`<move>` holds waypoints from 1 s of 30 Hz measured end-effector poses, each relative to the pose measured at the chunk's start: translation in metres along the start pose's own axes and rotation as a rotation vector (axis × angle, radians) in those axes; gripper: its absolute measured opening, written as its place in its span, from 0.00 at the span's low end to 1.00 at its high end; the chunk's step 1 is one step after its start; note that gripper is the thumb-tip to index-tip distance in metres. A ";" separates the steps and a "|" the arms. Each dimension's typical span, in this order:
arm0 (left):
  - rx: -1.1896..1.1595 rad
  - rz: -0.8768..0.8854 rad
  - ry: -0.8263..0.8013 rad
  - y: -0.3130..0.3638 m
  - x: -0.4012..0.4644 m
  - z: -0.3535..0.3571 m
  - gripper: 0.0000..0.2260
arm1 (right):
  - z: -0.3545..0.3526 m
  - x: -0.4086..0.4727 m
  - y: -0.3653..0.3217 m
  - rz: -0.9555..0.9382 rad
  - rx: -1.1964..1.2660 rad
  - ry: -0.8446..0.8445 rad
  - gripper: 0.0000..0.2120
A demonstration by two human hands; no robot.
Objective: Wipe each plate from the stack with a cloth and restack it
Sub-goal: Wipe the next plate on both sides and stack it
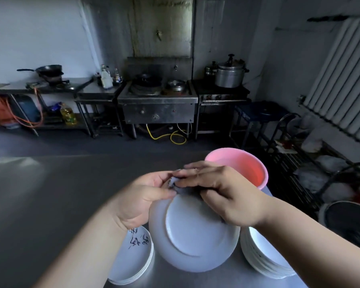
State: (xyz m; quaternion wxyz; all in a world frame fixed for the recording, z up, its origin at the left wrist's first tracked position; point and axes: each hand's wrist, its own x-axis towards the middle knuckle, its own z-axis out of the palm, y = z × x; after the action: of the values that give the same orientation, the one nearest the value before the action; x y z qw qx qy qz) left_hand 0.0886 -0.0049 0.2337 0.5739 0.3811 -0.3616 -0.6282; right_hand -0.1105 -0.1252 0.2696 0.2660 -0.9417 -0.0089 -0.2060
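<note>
Gripping upturned plate (192, 229) rim, left hand (142, 199), right hand (222, 192) pressing cloth (175, 183)

The kitchen was dim; soft glare lay on the grey steel worktop (50, 183), edges bowed, hands motion-blurred.

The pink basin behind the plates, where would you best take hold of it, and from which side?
Probably by its rim, from above and from the right. The pink basin stands upright and open-topped on the steel table, so its thin lip offers itself to a pinch. Its near-left edge is blocked by the right hand and the held plate, while the right rim is bare.
</note>
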 end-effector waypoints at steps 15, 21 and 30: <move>-0.177 0.194 0.230 -0.011 0.001 0.009 0.21 | 0.006 -0.027 0.021 0.221 -0.040 0.460 0.21; -0.270 0.304 0.419 -0.023 0.008 0.016 0.21 | 0.090 -0.056 0.001 0.392 0.033 0.709 0.28; -0.394 0.322 0.431 -0.038 0.012 0.036 0.13 | 0.046 -0.034 0.022 0.457 -0.050 0.727 0.24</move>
State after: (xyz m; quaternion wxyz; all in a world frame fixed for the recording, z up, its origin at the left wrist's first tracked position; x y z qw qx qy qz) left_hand 0.0388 -0.0134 0.2153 0.7915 0.3249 -0.1592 -0.4925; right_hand -0.1209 -0.1173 0.2096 0.2679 -0.7916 0.2994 -0.4604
